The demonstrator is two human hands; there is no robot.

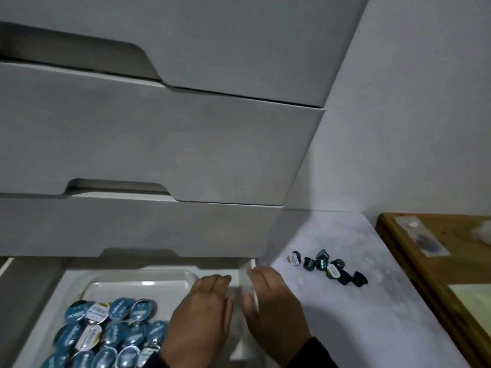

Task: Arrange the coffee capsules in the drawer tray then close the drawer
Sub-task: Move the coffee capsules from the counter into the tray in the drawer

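Coffee capsules in tray (106, 330): lower left of frame, foil lids up, packed in rough rows; about fifteen visible, mostly blue lids, three white/silver, bottom rows cut by the frame edge so count is approximate. They sit in a clear plastic tray (148, 277) inside the open bottom drawer (45, 301); the tray's far half is bare. Left hand (204, 309): lower centre, back up, fingers straight and together, tips at the tray's right edge; can't tell whether they press it, nothing seen held. Right hand (268, 296): just right of it, fingers extended and close together, at the drawer's right side wall (252, 264); contact can't be confirmed, motion blur. Loose capsules (329, 266): on the white surface (372, 301) right of the drawer, clustered, about eight, two showing white lids, the rest dark blue, on their sides or upside down. Three closed drawer fronts (159, 144) stacked above. Wooden board (403, 251) at right edge.
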